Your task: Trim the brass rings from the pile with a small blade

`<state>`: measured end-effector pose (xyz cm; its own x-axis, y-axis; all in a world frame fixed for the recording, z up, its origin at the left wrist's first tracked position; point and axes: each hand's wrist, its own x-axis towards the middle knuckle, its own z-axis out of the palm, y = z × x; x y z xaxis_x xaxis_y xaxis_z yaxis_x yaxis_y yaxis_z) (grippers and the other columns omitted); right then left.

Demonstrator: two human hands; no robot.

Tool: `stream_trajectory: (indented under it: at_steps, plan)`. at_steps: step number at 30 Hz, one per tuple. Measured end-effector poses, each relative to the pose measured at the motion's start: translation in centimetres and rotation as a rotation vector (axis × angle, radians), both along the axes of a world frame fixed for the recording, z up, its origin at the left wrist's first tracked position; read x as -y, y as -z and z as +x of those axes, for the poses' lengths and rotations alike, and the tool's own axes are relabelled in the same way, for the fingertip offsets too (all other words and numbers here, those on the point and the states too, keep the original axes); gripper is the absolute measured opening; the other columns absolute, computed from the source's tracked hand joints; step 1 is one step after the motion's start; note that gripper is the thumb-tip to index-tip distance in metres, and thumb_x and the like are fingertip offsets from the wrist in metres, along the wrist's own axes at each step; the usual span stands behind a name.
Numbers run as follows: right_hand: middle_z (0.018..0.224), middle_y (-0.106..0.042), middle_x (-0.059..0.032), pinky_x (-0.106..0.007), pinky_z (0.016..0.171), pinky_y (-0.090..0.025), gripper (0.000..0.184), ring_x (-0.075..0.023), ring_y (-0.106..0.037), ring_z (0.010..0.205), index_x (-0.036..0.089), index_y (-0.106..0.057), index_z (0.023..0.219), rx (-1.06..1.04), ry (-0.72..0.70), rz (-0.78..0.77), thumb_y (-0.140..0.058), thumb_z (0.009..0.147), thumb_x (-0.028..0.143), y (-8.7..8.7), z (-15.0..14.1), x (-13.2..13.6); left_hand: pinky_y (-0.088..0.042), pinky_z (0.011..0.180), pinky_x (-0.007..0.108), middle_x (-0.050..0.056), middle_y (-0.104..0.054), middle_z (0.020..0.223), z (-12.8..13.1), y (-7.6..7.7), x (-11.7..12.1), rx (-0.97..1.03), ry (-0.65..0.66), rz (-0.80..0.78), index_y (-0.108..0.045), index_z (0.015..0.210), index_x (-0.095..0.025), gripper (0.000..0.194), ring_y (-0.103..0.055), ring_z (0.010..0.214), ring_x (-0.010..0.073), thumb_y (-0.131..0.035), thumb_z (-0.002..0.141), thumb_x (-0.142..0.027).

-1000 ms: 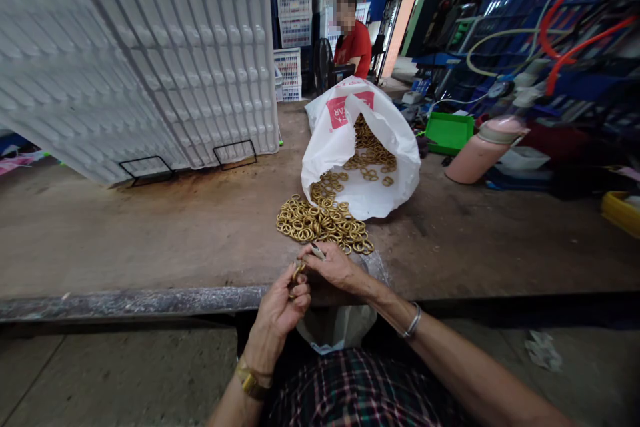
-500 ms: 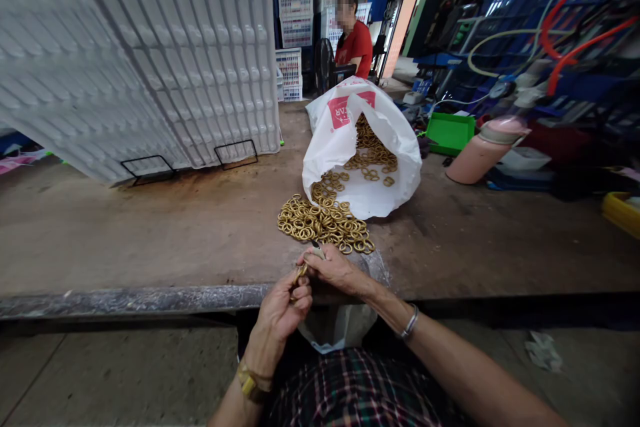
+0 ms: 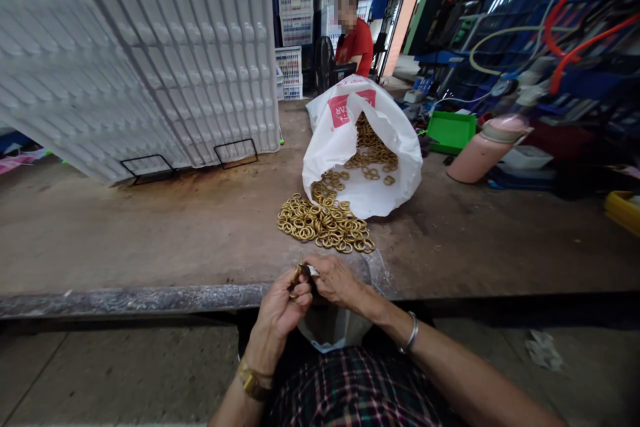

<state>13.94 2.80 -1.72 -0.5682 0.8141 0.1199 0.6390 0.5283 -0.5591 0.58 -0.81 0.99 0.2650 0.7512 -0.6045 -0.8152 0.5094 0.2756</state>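
Near the table's front edge, my left hand (image 3: 284,305) is closed on a few brass rings (image 3: 296,275), pinched between thumb and fingers. My right hand (image 3: 339,281) grips a small tool (image 3: 313,271) with a pale body and a dark tip. That tip meets the rings in my left hand; fingers hide the rest of the tool. Just beyond my hands lies a loose pile of brass rings (image 3: 325,223). It spills from the mouth of a white sack (image 3: 387,193) lying on its side, with more rings inside.
White ribbed plastic trays (image 3: 200,60) stand at the left of the wooden table (image 3: 150,233) in black wire stands. To the right are a pink bottle (image 3: 483,153) and a green tray (image 3: 451,132). A person in red (image 3: 357,47) sits beyond. Below my hands hangs a pale bag (image 3: 335,330).
My right hand has turned, swinging the tool's tip from pointing up and away to down against the rings. My left hand stays nearly still.
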Motion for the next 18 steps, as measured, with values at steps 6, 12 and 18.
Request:
stream_trajectory:
  at_steps: [6, 12, 18]
  plan:
    - [0.079, -0.063, -0.0056, -0.025, 0.058, -0.029, 0.021, -0.0151, -0.053, 0.067, 0.016, -0.057, 0.088, 0.104, 0.007, 0.022, -0.042, 0.076, 0.009, -1.3, -0.5, 0.3, -0.02, 0.034, 0.01, -0.005, -0.039, 0.054, 0.0, 0.3, 0.0, -0.085, 0.0, 0.021, -0.045, 0.064, -0.012, 0.017, -0.027, 0.037, -0.0003, -0.05, 0.081, -0.011]
    - [0.08, -0.064, -0.0104, -0.027, 0.057, -0.028, 0.024, -0.0179, -0.056, 0.066, 0.013, -0.057, 0.089, 0.347, 0.148, -0.013, -0.042, 0.073, 0.007, -1.7, -0.2, -0.7, -0.017, 0.033, 0.01, -0.005, -0.041, 0.057, -0.2, -0.2, 1.0, -0.065, 0.043, 0.146, -0.047, 0.069, -0.012, 0.014, -0.025, 0.038, -0.0006, -0.059, 0.076, -0.016]
    - [0.082, -0.065, -0.0084, -0.025, 0.061, -0.032, 0.029, -0.0177, -0.058, 0.072, 0.014, -0.052, 0.099, 0.32, 0.254, 0.047, -0.042, 0.073, 0.009, -1.9, -0.3, -2.6, -0.019, 0.035, 0.011, -0.005, -0.04, 0.057, -0.3, -0.3, 1.5, -0.036, 0.02, 0.179, -0.049, 0.073, -0.011, 0.015, -0.025, 0.039, -0.0005, -0.062, 0.073, -0.019]
